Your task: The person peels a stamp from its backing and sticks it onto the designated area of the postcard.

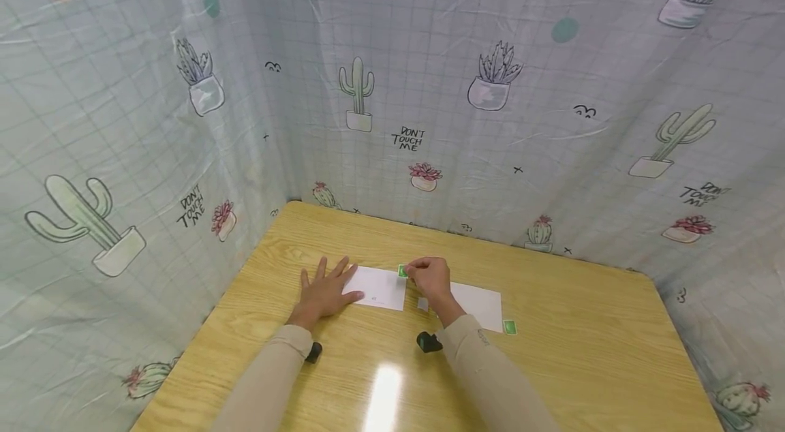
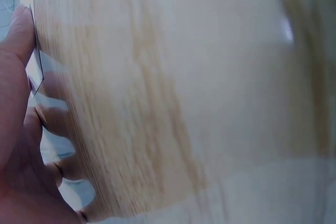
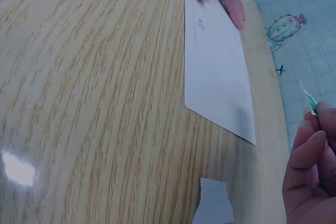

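My left hand (image 1: 325, 292) lies flat with fingers spread, its thumb and fingertips on the left end of a white envelope (image 1: 380, 282). Small print marks the envelope near its lower edge. Between thumb and forefinger my right hand (image 1: 431, 277) pinches a small green stamp (image 1: 402, 271) with a pale border at the envelope's upper right corner. In the right wrist view the stamp (image 3: 312, 102) is edge-on and raised off the envelope (image 3: 218, 66). The left wrist view shows the left thumb (image 2: 21, 32) against the envelope's edge.
A second white envelope (image 1: 481, 302) lies to the right, partly hidden by the right wrist. Another green stamp (image 1: 510, 327) is at its lower right corner. A small piece of white paper (image 3: 213, 202) lies between the envelopes. Patterned curtains (image 1: 380, 166) surround the wooden table (image 1: 589, 336).
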Tool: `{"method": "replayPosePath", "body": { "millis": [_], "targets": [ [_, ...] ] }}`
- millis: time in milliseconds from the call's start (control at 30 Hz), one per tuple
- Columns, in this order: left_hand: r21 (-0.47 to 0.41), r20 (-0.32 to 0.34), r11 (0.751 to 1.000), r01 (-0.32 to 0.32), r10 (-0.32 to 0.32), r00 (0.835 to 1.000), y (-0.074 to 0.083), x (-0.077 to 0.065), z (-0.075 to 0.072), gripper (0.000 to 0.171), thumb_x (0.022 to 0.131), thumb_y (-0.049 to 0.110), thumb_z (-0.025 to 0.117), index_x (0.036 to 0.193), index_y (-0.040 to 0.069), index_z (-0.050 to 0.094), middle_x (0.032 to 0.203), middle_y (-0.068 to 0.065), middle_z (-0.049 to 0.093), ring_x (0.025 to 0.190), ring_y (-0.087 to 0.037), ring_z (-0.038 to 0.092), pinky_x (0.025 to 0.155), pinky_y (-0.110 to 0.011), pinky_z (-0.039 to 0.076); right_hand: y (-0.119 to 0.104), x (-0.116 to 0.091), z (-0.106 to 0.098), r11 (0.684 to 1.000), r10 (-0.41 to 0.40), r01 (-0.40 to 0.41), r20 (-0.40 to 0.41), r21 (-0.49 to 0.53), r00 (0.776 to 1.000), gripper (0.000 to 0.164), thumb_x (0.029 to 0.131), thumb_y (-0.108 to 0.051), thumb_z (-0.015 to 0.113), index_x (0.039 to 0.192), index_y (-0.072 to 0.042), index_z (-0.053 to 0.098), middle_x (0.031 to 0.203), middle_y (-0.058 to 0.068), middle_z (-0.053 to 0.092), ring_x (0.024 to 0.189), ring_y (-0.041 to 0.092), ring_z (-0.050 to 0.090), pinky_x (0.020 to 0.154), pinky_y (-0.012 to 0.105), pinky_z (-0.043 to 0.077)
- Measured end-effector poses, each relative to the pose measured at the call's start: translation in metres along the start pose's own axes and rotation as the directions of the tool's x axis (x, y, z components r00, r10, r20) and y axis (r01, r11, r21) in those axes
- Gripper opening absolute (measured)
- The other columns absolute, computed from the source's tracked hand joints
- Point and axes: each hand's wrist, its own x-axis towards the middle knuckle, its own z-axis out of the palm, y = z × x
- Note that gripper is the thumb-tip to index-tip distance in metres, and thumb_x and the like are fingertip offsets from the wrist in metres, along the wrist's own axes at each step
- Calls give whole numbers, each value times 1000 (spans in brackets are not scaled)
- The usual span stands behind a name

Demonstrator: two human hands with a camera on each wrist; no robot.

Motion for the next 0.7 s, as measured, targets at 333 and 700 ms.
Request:
{"method": "replayPosePath", "body": {
  "millis": [333, 700],
  "targets": [
    [7, 1, 1000, 0, 0, 1000, 0, 1, 0, 77, 101, 62, 55, 165, 27, 32, 177, -3, 17, 162, -51, 1, 118, -85, -2, 0, 2, 1, 1000, -13, 13, 9, 3, 1000, 9, 95, -11, 77, 93, -3, 80, 94, 12, 77, 78, 21, 69, 63, 25, 54],
    [13, -10, 1000, 2, -2, 1000, -2, 2, 1, 77, 100, 65, 54, 165, 27, 34, 177, -1, 18, 162, -50, 1, 118, -85, -1, 3, 3, 4, 1000, -4, 4, 18, -10, 1000, 10, 95, -11, 76, 90, -4, 80, 95, 12, 78, 76, 19, 68, 61, 24, 53]
  ]
}}
